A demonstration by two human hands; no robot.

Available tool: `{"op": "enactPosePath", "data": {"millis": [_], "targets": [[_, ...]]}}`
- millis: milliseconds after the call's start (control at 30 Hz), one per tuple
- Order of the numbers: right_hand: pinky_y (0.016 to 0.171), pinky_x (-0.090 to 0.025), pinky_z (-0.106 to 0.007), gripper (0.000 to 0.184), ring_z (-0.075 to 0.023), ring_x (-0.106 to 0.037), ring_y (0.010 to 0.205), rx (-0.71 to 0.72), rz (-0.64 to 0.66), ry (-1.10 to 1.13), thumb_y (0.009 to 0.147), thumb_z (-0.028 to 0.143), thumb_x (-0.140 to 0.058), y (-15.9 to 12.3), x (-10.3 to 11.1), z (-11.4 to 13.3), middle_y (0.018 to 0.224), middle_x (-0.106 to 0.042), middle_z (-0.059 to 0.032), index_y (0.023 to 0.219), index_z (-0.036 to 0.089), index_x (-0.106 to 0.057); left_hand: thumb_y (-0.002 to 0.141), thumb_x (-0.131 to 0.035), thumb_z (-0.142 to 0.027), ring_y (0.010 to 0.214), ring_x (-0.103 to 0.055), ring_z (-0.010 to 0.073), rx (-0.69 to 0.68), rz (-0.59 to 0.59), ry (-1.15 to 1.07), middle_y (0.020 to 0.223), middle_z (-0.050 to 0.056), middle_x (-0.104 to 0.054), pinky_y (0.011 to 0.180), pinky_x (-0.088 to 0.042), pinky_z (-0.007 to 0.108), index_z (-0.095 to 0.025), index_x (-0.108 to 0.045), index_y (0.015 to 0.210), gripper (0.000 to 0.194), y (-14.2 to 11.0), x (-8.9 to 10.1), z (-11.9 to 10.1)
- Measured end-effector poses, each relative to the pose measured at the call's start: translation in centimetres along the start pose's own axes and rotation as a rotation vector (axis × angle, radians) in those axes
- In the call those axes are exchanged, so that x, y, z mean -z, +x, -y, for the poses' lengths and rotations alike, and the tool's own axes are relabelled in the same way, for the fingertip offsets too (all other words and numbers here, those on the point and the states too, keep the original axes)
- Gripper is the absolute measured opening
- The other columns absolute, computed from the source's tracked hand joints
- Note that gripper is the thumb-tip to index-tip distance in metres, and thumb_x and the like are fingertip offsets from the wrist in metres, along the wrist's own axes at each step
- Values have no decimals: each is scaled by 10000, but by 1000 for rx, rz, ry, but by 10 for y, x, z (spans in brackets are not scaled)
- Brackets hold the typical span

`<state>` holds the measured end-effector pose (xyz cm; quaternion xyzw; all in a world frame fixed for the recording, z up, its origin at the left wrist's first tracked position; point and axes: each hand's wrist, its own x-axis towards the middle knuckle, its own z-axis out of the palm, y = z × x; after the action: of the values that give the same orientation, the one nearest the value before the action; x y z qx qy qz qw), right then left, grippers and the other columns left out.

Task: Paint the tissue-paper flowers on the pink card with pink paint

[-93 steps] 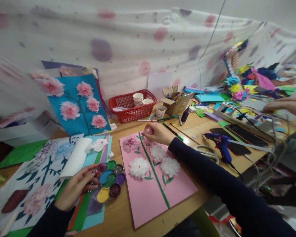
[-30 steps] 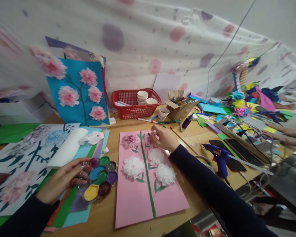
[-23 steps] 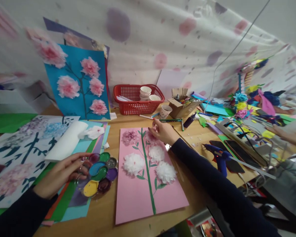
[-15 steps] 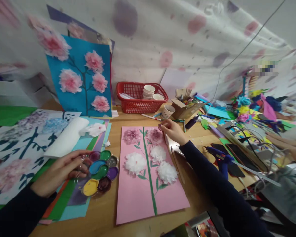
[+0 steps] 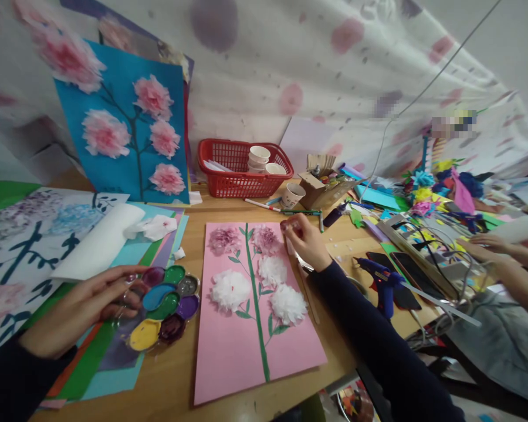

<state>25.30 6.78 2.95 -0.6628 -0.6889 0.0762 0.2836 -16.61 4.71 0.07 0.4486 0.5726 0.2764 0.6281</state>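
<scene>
A pink card (image 5: pixel 242 346) lies on the wooden table with a green painted stem and several tissue flowers: two tinted pink at the top (image 5: pixel 266 239), white ones (image 5: pixel 230 289) lower down. My right hand (image 5: pixel 303 240) rests at the card's upper right edge, beside the tinted flower, fingers pinched on something small I cannot make out. My left hand (image 5: pixel 81 308) lies at the left edge of a flower-shaped paint palette (image 5: pixel 165 305) with coloured wells, its fingers curled on the rim.
A blue flower picture (image 5: pixel 123 129) leans on the wall beside a red basket (image 5: pixel 242 170) of paper cups. A blue glue gun (image 5: pixel 378 281), phones and cables lie right. Another person's hands (image 5: pixel 488 246) work at far right. Coloured paper sheets (image 5: pixel 114 351) lie under the palette.
My right hand has drawn off the top right flower to the card's right edge. My left hand stays on the palette. The view has shifted a little.
</scene>
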Motion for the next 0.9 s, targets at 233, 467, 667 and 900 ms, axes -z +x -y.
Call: {"op": "enactPosePath", "data": {"millis": [233, 467, 667, 900], "targets": [[592, -387, -250, 237, -137, -539, 591, -4, -54, 223, 816, 417, -563, -9, 1, 14, 669, -590, 8, 910, 203, -524, 597, -785, -535, 758, -664, 204, 42, -11, -78, 943, 26, -711, 654, -585, 286, -202, -586, 1130, 659, 6, 2, 4], [624, -428, -261, 363, -161, -633, 729, -199, 93, 1075, 656, 380, -747, 27, 2, 31, 793, -673, -18, 802, 225, -453, 501, -807, -600, 698, -645, 195, 20, -23, -146, 855, 5, -709, 596, -570, 274, -231, -629, 1026, 666, 5, -7, 3], [662, -455, -263, 401, -180, -639, 906, -68, 312, 984, 670, 322, -695, 69, -18, 56, 952, -674, -39, 1028, 246, -530, 411, -774, -639, 645, -626, 195, 28, -50, -160, 731, 4, -666, 559, -550, 279, -211, -639, 965, 713, -4, -19, -12], [754, -481, -331, 348, -158, -595, 771, 37, 259, 616, 567, 200, -676, 116, -89, 78, 812, -614, -2, 799, 224, -418, 478, -711, -523, 670, -636, 179, -56, -141, -168, 777, 10, -638, 600, -565, 290, -159, -577, 1011, 660, -10, -27, -25]]}}
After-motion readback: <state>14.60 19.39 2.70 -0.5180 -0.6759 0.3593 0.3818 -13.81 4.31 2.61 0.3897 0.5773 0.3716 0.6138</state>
